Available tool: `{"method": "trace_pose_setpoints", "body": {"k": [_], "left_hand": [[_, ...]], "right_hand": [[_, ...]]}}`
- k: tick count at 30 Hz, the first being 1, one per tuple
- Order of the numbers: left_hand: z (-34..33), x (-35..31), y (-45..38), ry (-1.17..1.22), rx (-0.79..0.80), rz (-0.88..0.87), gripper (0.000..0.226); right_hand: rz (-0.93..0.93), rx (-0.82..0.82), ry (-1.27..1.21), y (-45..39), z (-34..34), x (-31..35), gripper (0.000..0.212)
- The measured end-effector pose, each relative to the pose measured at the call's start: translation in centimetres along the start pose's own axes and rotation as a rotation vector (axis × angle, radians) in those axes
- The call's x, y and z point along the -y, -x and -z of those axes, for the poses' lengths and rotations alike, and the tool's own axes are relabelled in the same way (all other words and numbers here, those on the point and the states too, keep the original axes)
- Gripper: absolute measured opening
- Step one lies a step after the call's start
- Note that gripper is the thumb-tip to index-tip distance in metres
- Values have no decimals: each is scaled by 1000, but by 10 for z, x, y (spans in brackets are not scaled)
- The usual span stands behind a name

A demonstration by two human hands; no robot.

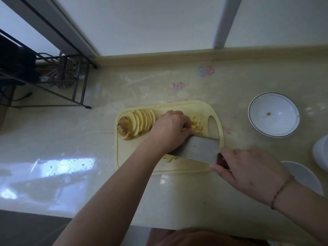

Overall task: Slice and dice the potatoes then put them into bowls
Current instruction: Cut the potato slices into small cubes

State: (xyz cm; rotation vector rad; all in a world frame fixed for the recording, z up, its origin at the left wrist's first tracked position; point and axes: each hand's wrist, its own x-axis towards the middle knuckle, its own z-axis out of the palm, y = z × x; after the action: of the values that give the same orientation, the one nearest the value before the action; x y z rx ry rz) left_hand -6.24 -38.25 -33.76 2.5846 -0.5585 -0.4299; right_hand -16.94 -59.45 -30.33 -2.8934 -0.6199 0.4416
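A pale yellow cutting board (pixel 177 167) lies on the counter. On its left end a row of round potato slices (pixel 140 123) leans against a brown end piece. Diced potato (pixel 196 124) is piled toward the board's right, just beyond my left hand (pixel 170 130), whose curled fingers hold potato pieces down beside the blade. My right hand (pixel 248 169) grips the dark handle of a broad cleaver (pixel 197 148), whose blade lies across the board against my left hand. A few potato bits (pixel 170 158) show under the blade's near edge.
A white bowl (pixel 274 115) with a dark rim line stands to the right of the board, holding one small scrap. Two more white dishes (pixel 305 176) sit at the right edge. A black wire rack (pixel 58 80) stands at the back left against the wall.
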Motion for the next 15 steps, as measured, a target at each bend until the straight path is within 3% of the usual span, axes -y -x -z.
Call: {"method": "trace_pose_setpoints", "body": {"k": [3,6,10,12,15], "left_hand": [[5,3,0,-5,-111,-77,10],[22,3,14,161,-460,-89,4],[26,10,62,259,-901,27,6],[5,23,88,239,-873,25,13],[-33,36,116,129,-528,65,41]], "right_hand": [[-52,6,38,4,1,-1,56],[-75,2,-79,17,0,6,56],[-241,54,-483,23,-6,10,64],[-320,77,-694,24,-10,16,67],[-406,169,-866,22,-9,27,73]]}}
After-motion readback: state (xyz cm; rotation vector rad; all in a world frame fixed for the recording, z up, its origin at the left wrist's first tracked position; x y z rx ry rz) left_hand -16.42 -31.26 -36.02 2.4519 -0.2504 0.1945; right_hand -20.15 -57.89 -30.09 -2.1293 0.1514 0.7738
